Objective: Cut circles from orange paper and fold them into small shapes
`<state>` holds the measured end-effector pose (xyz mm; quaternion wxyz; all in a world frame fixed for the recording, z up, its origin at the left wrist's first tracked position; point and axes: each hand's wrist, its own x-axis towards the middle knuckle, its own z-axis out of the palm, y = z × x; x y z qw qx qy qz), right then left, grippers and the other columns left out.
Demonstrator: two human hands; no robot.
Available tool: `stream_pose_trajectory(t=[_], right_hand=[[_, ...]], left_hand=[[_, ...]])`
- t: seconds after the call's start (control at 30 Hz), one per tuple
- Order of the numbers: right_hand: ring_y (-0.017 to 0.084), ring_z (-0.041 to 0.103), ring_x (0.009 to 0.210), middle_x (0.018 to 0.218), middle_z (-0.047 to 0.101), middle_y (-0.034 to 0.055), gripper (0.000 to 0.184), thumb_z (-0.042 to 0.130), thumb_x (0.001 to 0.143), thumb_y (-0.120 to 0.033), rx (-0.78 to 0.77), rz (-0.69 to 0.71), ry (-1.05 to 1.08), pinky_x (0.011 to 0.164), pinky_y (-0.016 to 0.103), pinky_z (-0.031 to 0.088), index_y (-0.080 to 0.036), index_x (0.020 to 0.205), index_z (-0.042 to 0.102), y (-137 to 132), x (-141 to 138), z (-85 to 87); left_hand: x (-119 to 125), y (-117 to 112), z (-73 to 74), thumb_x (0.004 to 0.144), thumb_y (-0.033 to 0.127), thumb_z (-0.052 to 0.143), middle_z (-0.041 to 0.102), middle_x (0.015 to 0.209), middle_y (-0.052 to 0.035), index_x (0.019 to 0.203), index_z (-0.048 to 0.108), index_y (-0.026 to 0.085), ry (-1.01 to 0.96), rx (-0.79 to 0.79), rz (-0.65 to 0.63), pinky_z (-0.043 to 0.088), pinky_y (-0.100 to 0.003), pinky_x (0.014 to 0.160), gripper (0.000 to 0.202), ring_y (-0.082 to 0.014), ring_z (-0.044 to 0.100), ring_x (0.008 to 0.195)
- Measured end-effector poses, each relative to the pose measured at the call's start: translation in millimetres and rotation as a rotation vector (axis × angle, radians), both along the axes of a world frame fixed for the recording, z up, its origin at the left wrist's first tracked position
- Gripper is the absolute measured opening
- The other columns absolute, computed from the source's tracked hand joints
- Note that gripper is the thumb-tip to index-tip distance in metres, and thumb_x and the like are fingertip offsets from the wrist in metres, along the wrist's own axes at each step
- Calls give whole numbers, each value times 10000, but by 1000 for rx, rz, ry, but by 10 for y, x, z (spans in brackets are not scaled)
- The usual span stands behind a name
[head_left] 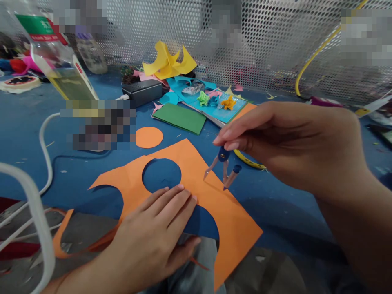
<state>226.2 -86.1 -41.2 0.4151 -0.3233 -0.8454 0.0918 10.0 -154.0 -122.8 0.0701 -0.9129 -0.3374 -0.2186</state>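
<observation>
An orange paper sheet [208, 183] with round holes cut out of it lies on the blue table [27, 130]. My left hand [153, 232] rests flat on the sheet's lower part, fingers stretched out and together, just below one round hole. My right hand [294, 143] pinches the blue top of a drawing compass [225, 167] and holds it over the sheet's right part, its legs spread and its tips at or just above the paper. A cut orange paper circle [149, 136] lies beyond the sheet.
A green sheet [180, 117], a teal sheet with small folded paper figures [214, 102], a yellow folded shape [168, 63], a black box [142, 92], a plastic bottle [55, 57] and white cables [44, 139] lie around. A perforated metal wall [260, 45] closes the back.
</observation>
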Motion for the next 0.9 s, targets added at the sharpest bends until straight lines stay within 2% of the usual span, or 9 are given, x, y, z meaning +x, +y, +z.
stream_pose_trajectory(t=[0.43, 0.57, 0.73, 0.9], right_hand=[[61, 640, 756, 800, 658, -103, 140, 581, 824, -116, 27, 29, -77, 682, 138, 534, -256, 825, 592, -29, -29, 8], [67, 651, 795, 815, 650, -113, 154, 557, 833, -93, -34, 74, -65, 687, 151, 545, -244, 843, 583, -33, -23, 13], [84, 653, 822, 799, 653, -104, 194, 559, 813, -49, 14, 25, -31, 746, 184, 550, -239, 825, 596, 27, 1, -12], [100, 654, 827, 823, 659, -92, 187, 545, 823, -62, -7, 46, -23, 735, 216, 563, -240, 832, 602, 56, 9, -32]], left_hand=[[20, 1, -1, 825, 386, 510, 641, 1139, -54, 1160, 551, 116, -4, 8, 4, 467, -328, 904, 431, -216, 578, 1066], [26, 1, -4, 826, 395, 515, 637, 1146, -54, 1169, 548, 122, 1, 3, 4, 455, -327, 917, 440, -217, 568, 1082], [32, -1, -19, 823, 395, 523, 642, 1139, -45, 1157, 556, 117, -13, 9, 10, 454, -341, 912, 436, -219, 564, 1087], [24, -3, -21, 818, 396, 532, 639, 1146, -41, 1161, 554, 115, -6, 4, 1, 450, -348, 915, 444, -218, 560, 1092]])
